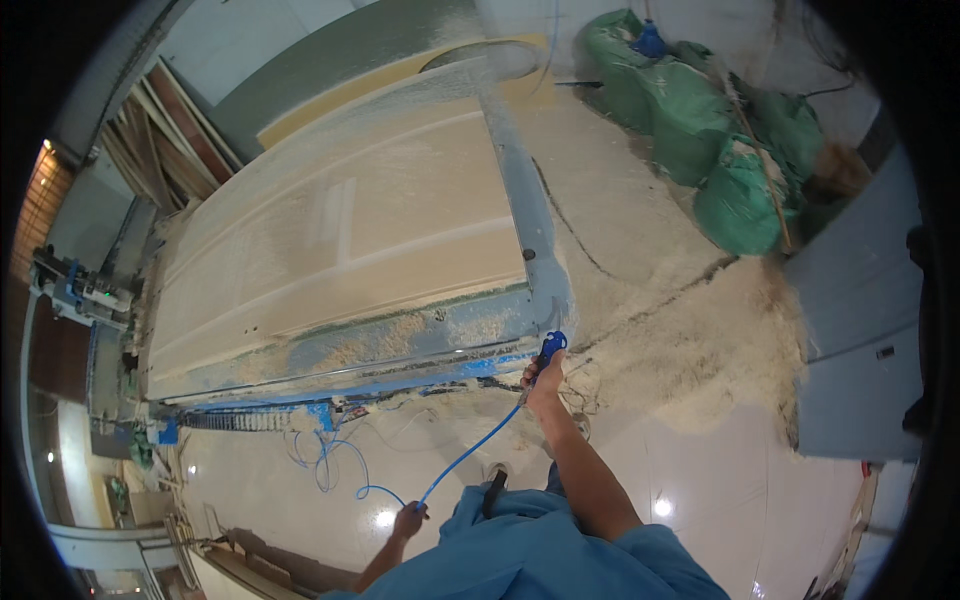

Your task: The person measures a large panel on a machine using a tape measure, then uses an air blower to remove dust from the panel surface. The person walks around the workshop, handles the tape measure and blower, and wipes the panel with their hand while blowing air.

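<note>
- The right hand has its fingers clamped on a blue air gun, at the near right corner of the dusty surface.
- The left hand has its fingers closed around the blue hose, low over the floor.
- Sawdust lies heaped on the floor beside that corner; green sacks stand beyond.

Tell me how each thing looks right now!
Right hand: shut on the blue air blow gun, aimed at the machine bed's corner.
Left hand: shut on the blue air hose.
Wooden panel: flat on the machine bed, dusted with sawdust.
Green sacks: full, piled by the wall.
Sawdust heap: spread over the floor.
</note>
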A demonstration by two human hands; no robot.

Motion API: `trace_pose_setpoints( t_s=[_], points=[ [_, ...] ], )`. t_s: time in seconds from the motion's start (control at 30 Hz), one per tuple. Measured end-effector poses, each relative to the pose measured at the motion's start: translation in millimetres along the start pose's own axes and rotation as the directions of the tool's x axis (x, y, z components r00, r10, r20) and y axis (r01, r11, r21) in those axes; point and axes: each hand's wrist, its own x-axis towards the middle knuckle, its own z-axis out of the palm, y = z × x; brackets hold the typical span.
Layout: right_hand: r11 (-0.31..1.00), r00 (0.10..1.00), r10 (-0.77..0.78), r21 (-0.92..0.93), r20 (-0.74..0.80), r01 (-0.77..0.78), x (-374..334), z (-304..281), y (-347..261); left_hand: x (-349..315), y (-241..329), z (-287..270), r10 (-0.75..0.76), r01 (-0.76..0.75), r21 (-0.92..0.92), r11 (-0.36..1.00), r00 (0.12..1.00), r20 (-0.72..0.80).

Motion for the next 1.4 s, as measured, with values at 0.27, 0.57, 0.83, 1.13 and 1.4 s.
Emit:
trace_pose_setpoints(
  t_s=[0.27, 0.57, 0.83, 1.13, 1.4],
  points=[
    [0.976, 0.991, 0.017, -0.216, 0.131, 0.012, 122.2, 131.5, -102.4, -63.5, 213.9, 91.7, -0.015, -0.013, -0.163, 0.987, 0.985, -0.170],
    [0.703, 0.965, 0.052, -0.695, 0.259, 0.149, 150.9, 82.8, -246.6, -93.4, 279.1, 135.1, -0.170, 0.162, -0.059, 0.985, 0.966, -0.193],
    [0.194, 0.936, 0.241, -0.958, 0.257, 0.213, 27.5, -66.1, -324.5, -136.2, 236.8, 211.3, -0.055, 0.058, 0.040, 0.997, 0.995, -0.082],
    [0.378, 0.878, 0.356, -0.909, 0.320, 0.178, -33.3, -88.7, -251.5, -190.7, 193.4, 269.7, -0.165, 0.094, -0.259, 0.961, 0.949, -0.268],
    [0.662, 0.876, 0.389, -0.747, 0.283, -0.053, 3.8, -35.4, -185.8, -255.6, 168.5, 286.5, -0.450, 0.244, -0.488, 0.838, 0.814, -0.366]
  ],
)
